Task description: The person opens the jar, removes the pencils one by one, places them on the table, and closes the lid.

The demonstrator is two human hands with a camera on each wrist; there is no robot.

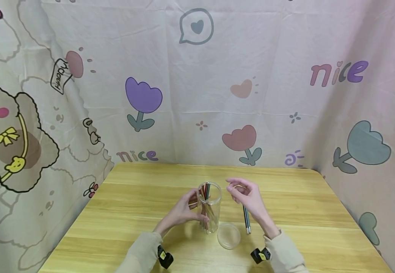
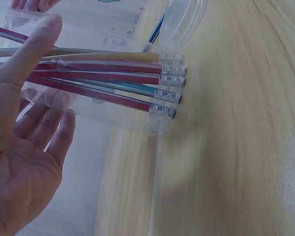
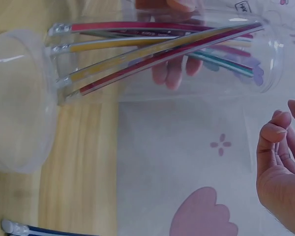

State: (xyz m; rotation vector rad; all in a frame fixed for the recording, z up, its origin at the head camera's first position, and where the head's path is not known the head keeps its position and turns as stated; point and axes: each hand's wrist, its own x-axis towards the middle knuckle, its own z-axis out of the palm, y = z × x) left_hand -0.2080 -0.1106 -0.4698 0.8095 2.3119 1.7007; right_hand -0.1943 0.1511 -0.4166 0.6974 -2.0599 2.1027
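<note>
My left hand [image 1: 183,211] grips a clear plastic jar [image 1: 215,212], thumb in front and fingers behind. The jar stands upright on the wooden table and holds several pencils [image 2: 123,78] in red, yellow and green, their eraser ends at the bottom. To the right of the jar's rim, my right hand [image 1: 249,194] hovers with loosely bent fingers; thumb and forefinger are apart, with nothing between them. Beneath that hand lie dark blue pencils [image 1: 246,222], partly hidden by it. A round clear lid [image 1: 229,236] lies flat by the jar's base.
The light wooden table [image 1: 143,197] reaches back to a printed cloth [image 1: 197,83] hung behind it and along both sides. Dark wrist cameras [image 1: 165,258] are strapped at both cuffs.
</note>
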